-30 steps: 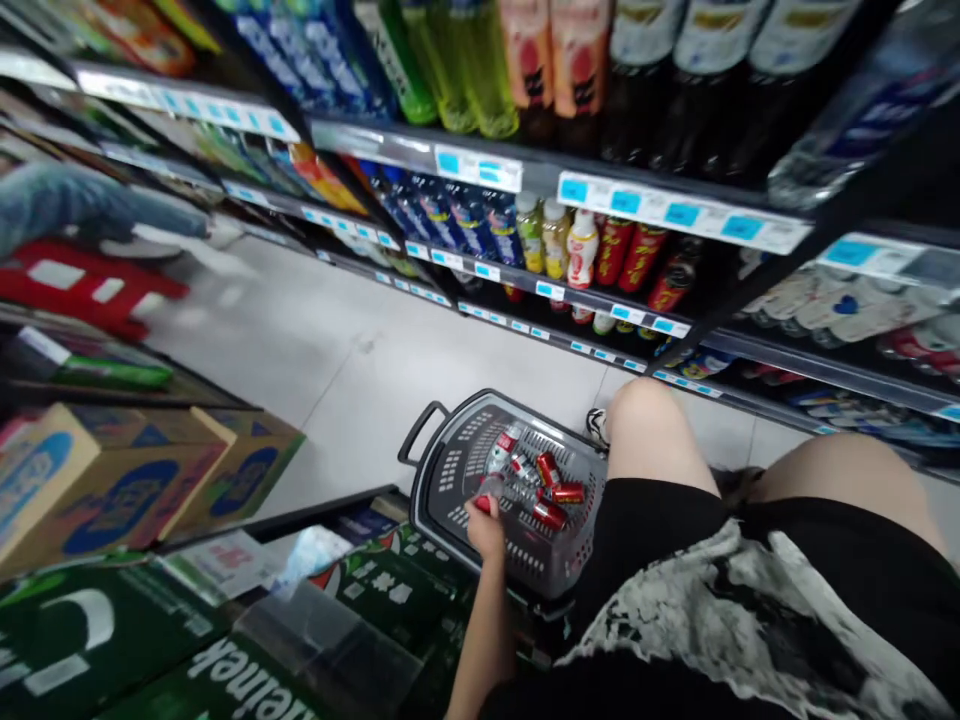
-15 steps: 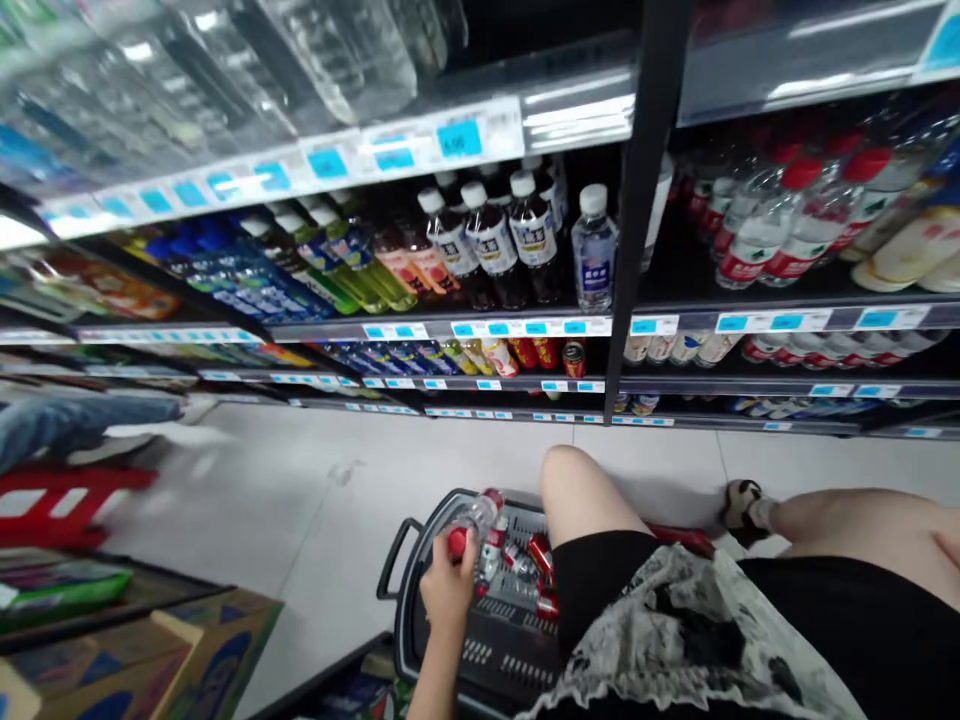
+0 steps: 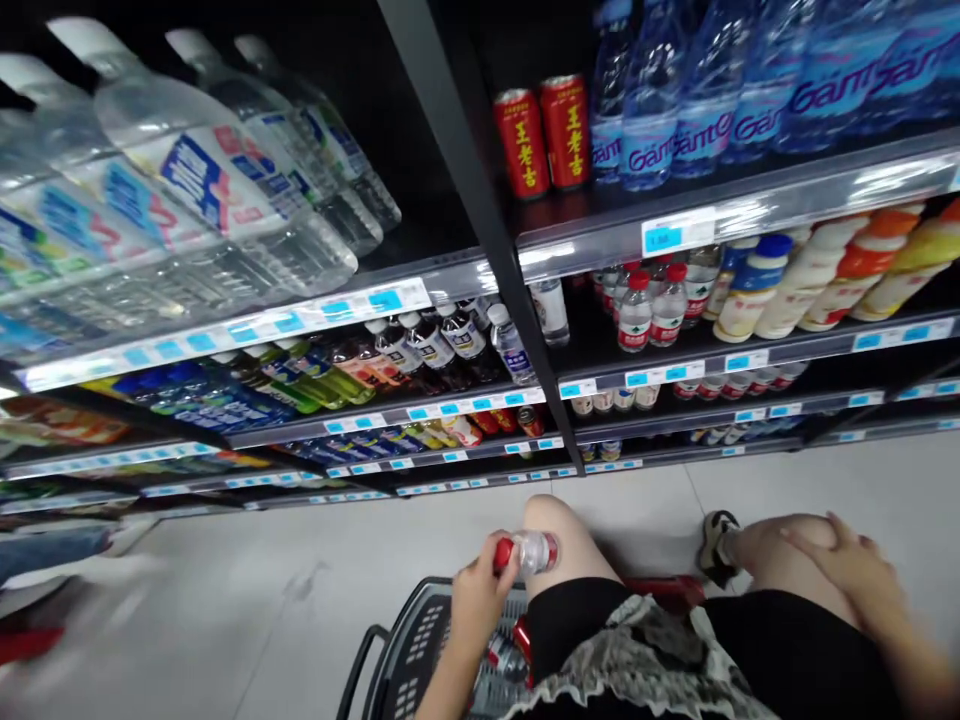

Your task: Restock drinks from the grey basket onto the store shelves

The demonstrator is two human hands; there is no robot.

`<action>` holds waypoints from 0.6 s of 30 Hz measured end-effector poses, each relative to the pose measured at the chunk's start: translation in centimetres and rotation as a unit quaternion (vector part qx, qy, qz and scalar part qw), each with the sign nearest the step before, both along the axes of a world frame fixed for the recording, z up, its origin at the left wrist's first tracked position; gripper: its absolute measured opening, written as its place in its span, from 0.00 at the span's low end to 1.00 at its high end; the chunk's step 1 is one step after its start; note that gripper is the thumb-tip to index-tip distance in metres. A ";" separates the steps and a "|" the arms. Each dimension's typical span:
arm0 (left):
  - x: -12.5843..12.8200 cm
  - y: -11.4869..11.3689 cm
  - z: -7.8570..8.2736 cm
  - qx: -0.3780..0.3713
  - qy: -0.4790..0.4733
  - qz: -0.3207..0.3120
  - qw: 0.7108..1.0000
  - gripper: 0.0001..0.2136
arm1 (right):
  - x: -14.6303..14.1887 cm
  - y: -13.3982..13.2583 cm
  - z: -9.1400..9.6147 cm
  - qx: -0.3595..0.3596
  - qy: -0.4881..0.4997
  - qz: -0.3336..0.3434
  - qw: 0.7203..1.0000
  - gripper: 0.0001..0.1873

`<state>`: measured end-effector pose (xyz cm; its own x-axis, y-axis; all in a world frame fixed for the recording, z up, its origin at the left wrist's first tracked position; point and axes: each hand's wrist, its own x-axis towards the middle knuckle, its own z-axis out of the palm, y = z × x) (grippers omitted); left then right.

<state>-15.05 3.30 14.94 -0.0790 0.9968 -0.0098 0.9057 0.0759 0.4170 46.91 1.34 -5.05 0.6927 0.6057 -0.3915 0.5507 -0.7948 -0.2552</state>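
Note:
My left hand (image 3: 480,595) is closed around the red cap of a small clear water bottle (image 3: 535,552). The bottle lies nearly sideways, its red-labelled base pointing right, in front of my bent left knee. Below my left forearm is a dark shopping basket (image 3: 420,625). Inside it another clear bottle (image 3: 507,657) and a red can (image 3: 521,636) show in part; my leg and arm hide the rest. My right hand (image 3: 855,565) rests on my right knee with its fingers spread, holding nothing.
Black shelving ahead bears similar red-capped bottles (image 3: 635,312), red cans (image 3: 566,130), blue water bottles (image 3: 697,110) and large clear bottles (image 3: 202,180). Pale floor (image 3: 300,600) lies between. Another person's blurred jeans-clad leg (image 3: 52,553) is at the far left.
My left hand has brought the bottle from over the basket rightward to my knee, turning it onto its side. My right hand now shows on the other knee. The view has shifted up the shelves.

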 end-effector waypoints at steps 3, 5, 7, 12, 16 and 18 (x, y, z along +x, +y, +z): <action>2.3 0.6 -0.4 -0.005 0.009 -0.004 1.000 0.12 | -1.7 3.0 0.5 0.012 0.005 -0.017 1.000 0.57; 3.6 0.8 -0.3 -0.008 0.005 0.020 1.000 0.12 | -2.5 4.8 0.8 0.007 0.010 -0.038 0.999 0.47; 4.7 0.9 0.2 -0.014 0.003 0.054 0.998 0.11 | -3.1 6.3 1.0 0.000 0.010 -0.039 0.999 0.42; 7.4 0.5 0.7 -0.029 0.036 0.135 0.990 0.11 | -4.2 8.5 1.5 -0.011 -0.005 0.000 1.000 0.44; 8.6 -0.1 -0.7 0.023 -0.007 0.254 0.967 0.15 | -5.2 9.0 0.7 0.028 -0.051 0.037 0.998 0.44; 8.7 -0.1 -1.8 0.105 -0.058 0.300 0.946 0.17 | -5.5 9.1 -0.2 0.095 -0.102 0.074 0.987 0.45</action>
<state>-6.32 3.24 13.14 -0.6417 0.7541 0.1398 0.6734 0.4668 0.5733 41.40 10.40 -5.26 0.6442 0.7551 -0.1217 0.7125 -0.6503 -0.2637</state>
